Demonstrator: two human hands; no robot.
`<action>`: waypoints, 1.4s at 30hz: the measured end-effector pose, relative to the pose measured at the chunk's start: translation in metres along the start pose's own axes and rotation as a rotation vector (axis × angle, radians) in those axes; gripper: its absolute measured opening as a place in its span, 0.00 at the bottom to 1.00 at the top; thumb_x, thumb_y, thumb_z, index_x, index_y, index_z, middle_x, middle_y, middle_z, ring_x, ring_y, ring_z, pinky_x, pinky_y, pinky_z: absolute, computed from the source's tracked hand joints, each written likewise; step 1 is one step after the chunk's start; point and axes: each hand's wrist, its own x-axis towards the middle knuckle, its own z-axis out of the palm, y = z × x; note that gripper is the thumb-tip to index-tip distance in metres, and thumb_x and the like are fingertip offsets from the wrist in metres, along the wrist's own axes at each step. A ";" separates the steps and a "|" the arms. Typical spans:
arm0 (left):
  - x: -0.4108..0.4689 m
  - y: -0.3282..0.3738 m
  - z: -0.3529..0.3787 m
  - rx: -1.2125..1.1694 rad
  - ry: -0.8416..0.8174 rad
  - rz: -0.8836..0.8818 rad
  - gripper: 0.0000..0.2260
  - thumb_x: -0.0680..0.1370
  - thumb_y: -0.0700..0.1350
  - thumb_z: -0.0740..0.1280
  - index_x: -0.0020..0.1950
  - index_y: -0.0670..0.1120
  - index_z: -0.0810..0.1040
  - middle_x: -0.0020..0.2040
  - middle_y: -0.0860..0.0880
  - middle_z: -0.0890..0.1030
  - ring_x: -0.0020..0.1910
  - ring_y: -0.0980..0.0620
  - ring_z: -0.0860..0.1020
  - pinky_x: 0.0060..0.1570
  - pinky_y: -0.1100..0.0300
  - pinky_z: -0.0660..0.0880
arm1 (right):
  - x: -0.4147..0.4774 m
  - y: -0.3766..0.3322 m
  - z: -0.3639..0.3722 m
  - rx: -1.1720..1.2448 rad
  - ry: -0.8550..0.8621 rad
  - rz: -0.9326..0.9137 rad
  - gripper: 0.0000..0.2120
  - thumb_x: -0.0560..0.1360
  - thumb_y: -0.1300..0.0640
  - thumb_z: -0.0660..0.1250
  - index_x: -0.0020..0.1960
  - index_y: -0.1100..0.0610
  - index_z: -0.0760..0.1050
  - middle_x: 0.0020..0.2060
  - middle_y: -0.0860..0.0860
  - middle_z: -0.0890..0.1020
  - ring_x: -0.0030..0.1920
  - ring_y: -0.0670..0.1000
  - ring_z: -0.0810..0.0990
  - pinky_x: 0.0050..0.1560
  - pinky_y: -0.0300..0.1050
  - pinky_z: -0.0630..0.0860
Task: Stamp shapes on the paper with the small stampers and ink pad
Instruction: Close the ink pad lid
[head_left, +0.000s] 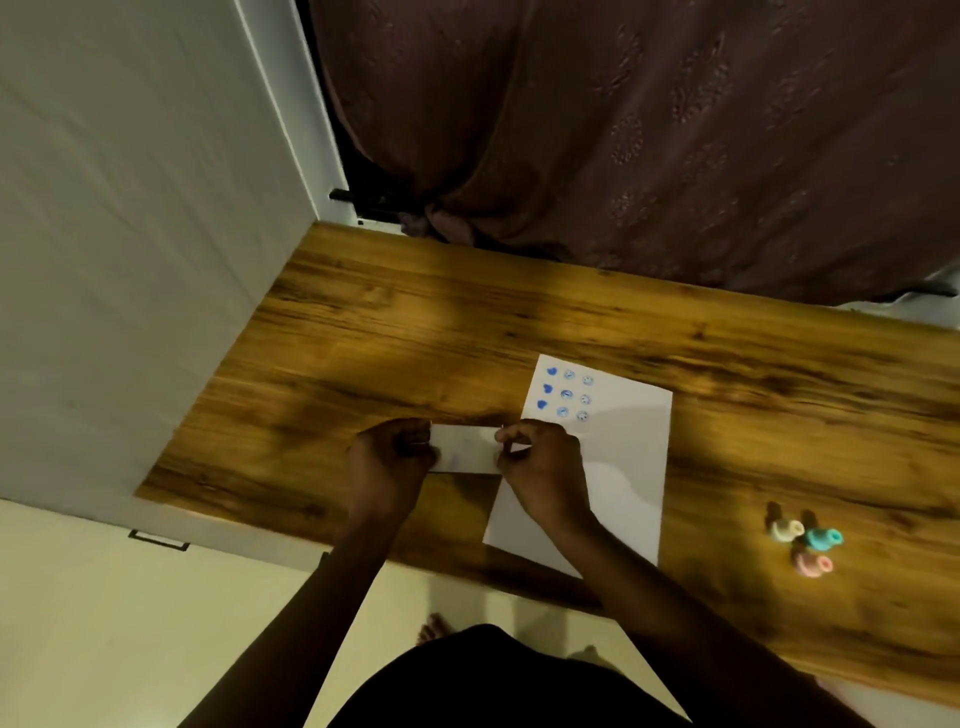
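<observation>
A white sheet of paper (628, 457) lies on the wooden table (415, 332), with three columns of blue stamped shapes (566, 394) near its far left corner. Both hands grip a small white rectangular case (465, 452), probably the ink pad, just left of the paper. My left hand (387, 457) pinches its left end, my right hand (540, 462) its right end. Three small stampers lie at the right of the table: a cream one (785, 530), a teal one (823, 538) and a pink one (811, 565).
A white cabinet wall (130, 260) borders the table on the left. A dark maroon curtain (649, 130) hangs behind its far edge. The near table edge runs diagonally, with pale floor (130, 623) and a bare foot (434, 626) below it.
</observation>
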 end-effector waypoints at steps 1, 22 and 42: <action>0.002 0.008 0.007 -0.011 -0.013 0.005 0.14 0.72 0.39 0.79 0.57 0.43 0.85 0.50 0.51 0.86 0.44 0.62 0.82 0.40 0.77 0.75 | 0.001 0.002 -0.009 -0.001 0.025 0.000 0.09 0.74 0.60 0.75 0.54 0.53 0.84 0.55 0.48 0.85 0.58 0.49 0.82 0.58 0.36 0.73; -0.034 0.141 0.251 0.027 -0.208 0.107 0.14 0.72 0.38 0.78 0.57 0.44 0.87 0.54 0.47 0.88 0.48 0.53 0.83 0.48 0.69 0.75 | 0.020 0.139 -0.230 -0.068 0.239 0.188 0.10 0.71 0.67 0.74 0.50 0.56 0.85 0.50 0.50 0.87 0.53 0.48 0.84 0.55 0.42 0.80; -0.052 0.147 0.329 0.112 -0.240 0.130 0.10 0.71 0.38 0.78 0.52 0.44 0.88 0.43 0.54 0.84 0.38 0.63 0.78 0.52 0.60 0.77 | 0.042 0.206 -0.266 -0.064 0.133 0.313 0.07 0.68 0.68 0.72 0.44 0.58 0.83 0.43 0.49 0.85 0.46 0.48 0.83 0.49 0.43 0.80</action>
